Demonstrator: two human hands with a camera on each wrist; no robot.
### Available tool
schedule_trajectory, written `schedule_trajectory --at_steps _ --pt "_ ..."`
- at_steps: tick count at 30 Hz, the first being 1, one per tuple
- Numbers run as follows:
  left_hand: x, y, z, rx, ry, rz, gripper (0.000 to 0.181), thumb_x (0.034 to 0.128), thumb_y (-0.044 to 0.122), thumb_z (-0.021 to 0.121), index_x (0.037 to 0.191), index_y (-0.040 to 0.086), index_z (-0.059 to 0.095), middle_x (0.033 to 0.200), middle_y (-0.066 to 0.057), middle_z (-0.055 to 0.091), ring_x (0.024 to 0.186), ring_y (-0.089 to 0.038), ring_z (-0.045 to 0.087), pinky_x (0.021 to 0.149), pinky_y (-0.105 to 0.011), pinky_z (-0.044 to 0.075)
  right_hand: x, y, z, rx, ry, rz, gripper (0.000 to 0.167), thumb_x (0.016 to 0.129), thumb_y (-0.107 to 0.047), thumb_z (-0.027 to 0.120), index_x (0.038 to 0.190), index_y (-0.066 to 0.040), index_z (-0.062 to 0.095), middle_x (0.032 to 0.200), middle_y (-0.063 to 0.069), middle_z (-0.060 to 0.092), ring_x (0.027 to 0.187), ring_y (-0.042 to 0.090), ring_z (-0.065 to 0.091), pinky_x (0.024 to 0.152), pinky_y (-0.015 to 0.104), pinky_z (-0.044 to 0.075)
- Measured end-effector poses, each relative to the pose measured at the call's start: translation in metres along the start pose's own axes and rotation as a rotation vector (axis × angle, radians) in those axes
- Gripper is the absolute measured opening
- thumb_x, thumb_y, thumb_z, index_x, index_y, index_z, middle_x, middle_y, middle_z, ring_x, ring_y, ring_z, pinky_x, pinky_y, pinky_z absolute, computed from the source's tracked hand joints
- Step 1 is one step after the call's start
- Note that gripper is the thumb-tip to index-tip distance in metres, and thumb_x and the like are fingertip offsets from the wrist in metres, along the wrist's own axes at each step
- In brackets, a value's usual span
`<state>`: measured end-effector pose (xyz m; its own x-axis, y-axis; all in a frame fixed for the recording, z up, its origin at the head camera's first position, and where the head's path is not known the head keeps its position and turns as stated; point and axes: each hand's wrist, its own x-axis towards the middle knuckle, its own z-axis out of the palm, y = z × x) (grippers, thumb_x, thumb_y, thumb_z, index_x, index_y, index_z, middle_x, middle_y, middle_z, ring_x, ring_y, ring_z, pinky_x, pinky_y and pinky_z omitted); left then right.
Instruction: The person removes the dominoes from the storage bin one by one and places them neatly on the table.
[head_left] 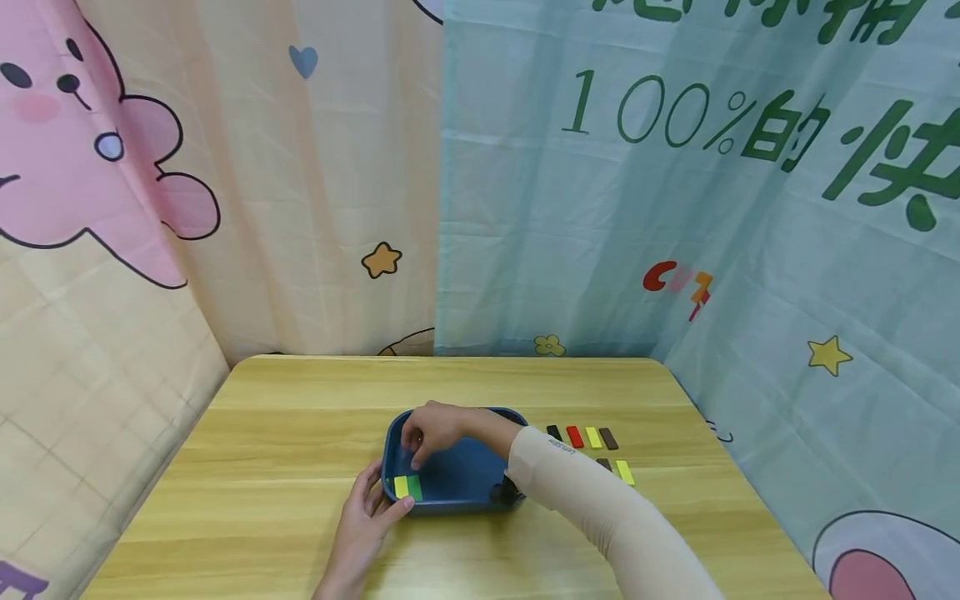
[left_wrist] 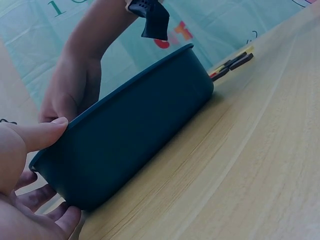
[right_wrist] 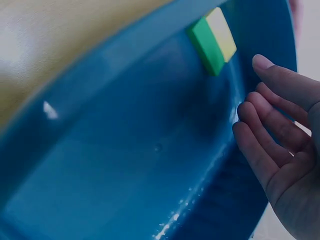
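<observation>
A blue plastic basin [head_left: 468, 475] stands on the wooden table. My left hand [head_left: 362, 525] grips its near left corner, the thumb over the rim and the other fingers against the outer wall [left_wrist: 130, 125]. Inside that corner a yellow block [right_wrist: 221, 34] and a green block [right_wrist: 206, 47] lean side by side against the wall. My right hand [head_left: 437, 429] reaches into the left part of the basin. Its fingers [right_wrist: 265, 117] are loosely bent, apart from the thumb, with nothing between them. In the right wrist view it hovers beside the two blocks without touching them.
Right of the basin lie several small flat blocks on the table [head_left: 300, 417]: a black one [head_left: 554, 432], a red one [head_left: 574, 437], a yellow one [head_left: 592, 438] and a brown one [head_left: 608, 438] among them. My right forearm covers part of that area. Printed curtains [head_left: 525, 250] hang behind.
</observation>
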<state>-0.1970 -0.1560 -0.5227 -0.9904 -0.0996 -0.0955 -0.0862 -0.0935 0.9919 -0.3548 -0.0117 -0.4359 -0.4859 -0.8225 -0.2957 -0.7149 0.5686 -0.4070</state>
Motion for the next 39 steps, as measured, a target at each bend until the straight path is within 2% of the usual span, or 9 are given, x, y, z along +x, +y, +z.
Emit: schedule_trajectory --at_steps 9,16,20,25,33,39 --pt "-0.002 0.000 -0.001 0.008 0.007 -0.005 0.085 0.0908 0.004 0.079 0.159 0.002 0.028 0.163 -0.028 0.026 0.147 -0.047 0.032 0.116 -0.052 0.037 0.014 0.004 0.015 -0.025 -0.067 -0.019 0.026 0.087 -0.021 0.087 0.108 -0.012 0.076 0.089 -0.013 0.066 0.083 -0.001 0.061 0.072 0.011 0.051" --pt "-0.005 0.002 -0.001 0.010 -0.006 0.003 0.085 0.0914 0.009 0.080 0.159 0.003 0.029 0.163 -0.026 0.025 0.148 -0.045 0.031 0.114 -0.048 0.040 0.019 -0.005 0.025 -0.055 -0.140 -0.002 0.034 0.083 -0.021 0.090 0.111 -0.014 0.072 0.092 -0.010 0.065 0.084 0.003 0.060 0.071 0.014 0.050" --pt "-0.005 0.004 -0.002 0.013 -0.002 -0.002 0.085 0.0914 0.010 0.080 0.159 0.004 0.029 0.164 -0.025 0.025 0.148 -0.044 0.031 0.114 -0.048 0.040 0.020 -0.007 0.024 -0.072 -0.174 0.017 0.030 0.084 -0.021 0.090 0.103 -0.014 0.068 0.088 -0.009 0.064 0.079 0.006 0.058 0.067 0.017 0.048" --pt "-0.004 0.004 -0.001 0.015 -0.016 0.019 0.084 0.0917 0.009 0.080 0.159 0.004 0.030 0.163 -0.024 0.027 0.147 -0.043 0.032 0.114 -0.049 0.040 0.021 -0.010 0.021 -0.111 -0.201 0.040 0.027 0.084 -0.021 0.090 0.096 -0.015 0.067 0.085 -0.008 0.064 0.077 0.007 0.058 0.066 0.018 0.048" --pt "-0.004 0.001 -0.002 0.004 -0.022 0.000 0.083 0.0930 0.011 0.079 0.160 0.006 0.029 0.164 -0.023 0.027 0.148 -0.042 0.033 0.113 -0.047 0.043 0.024 -0.013 0.018 -0.164 -0.220 0.048 0.028 0.084 -0.019 0.090 0.099 -0.014 0.066 0.088 -0.008 0.063 0.081 0.008 0.058 0.069 0.018 0.049" --pt "-0.004 0.001 -0.001 -0.007 -0.007 -0.003 0.083 0.0919 0.009 0.080 0.159 0.006 0.031 0.163 -0.022 0.029 0.147 -0.040 0.035 0.112 -0.043 0.044 0.019 -0.009 0.020 -0.126 -0.169 0.025 0.029 0.083 -0.017 0.090 0.098 -0.016 0.066 0.087 -0.008 0.062 0.078 0.007 0.057 0.065 0.016 0.048"
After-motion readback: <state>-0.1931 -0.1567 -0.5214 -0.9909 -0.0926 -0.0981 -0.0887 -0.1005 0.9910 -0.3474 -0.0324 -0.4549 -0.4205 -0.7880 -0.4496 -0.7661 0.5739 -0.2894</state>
